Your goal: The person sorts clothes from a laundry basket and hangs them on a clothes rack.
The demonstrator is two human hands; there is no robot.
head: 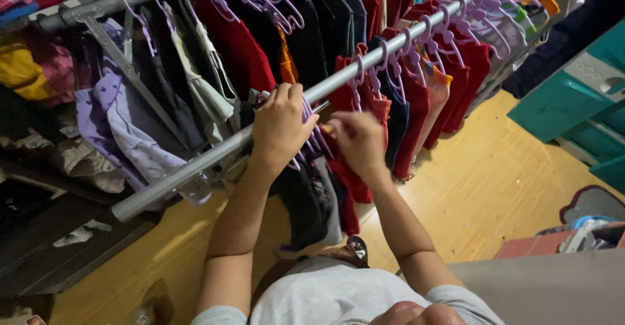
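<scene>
Both hands up at the clothes rail — working the purple hangers.

Left hand is curled over the grey rail, fingers closed around a purple hanger that carries a dark garment hanging just below it. Right hand sits just beside the left, fingertips pinched on a red garment — touching the same cluster. More red garments hang beyond the right hand; lilac clothing off past the left.

Your left hand hides the purple hanger hooks it grips, and the rail runs off the top edge.
</scene>
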